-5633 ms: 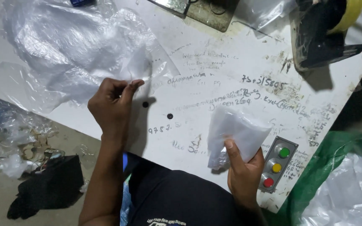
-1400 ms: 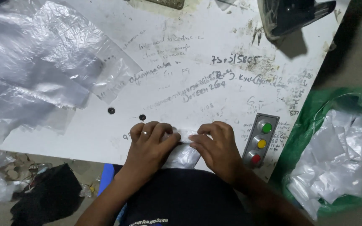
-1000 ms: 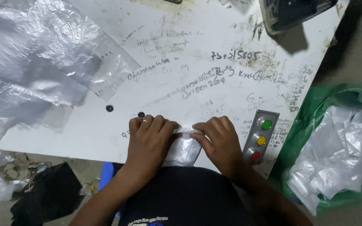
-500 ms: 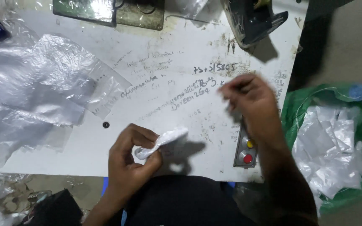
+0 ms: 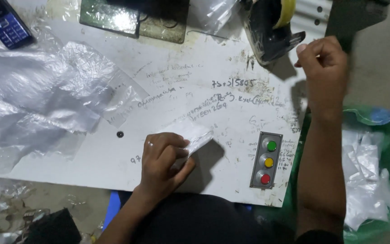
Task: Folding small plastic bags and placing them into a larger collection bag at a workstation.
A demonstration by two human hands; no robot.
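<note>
My left hand (image 5: pixel 164 161) grips a small folded clear plastic packet (image 5: pixel 195 135) just above the white table (image 5: pixel 195 77), near its front edge. My right hand (image 5: pixel 323 61) is raised at the far right of the table, next to a black tape dispenser (image 5: pixel 271 27) with a yellow tape roll. Its fingers are pinched together; I cannot see anything between them.
A heap of clear plastic bags (image 5: pixel 37 99) covers the table's left side. A grey box with green, yellow and red buttons (image 5: pixel 266 159) sits at the front right. A green sack of packed bags (image 5: pixel 371 176) stands right of the table. A phone (image 5: pixel 6 25) lies top left, beside a metal plate (image 5: pixel 134 18).
Both hands were pressing the packet at the table edge. Now the left hand alone holds it, and the right hand has moved up and right toward the tape dispenser.
</note>
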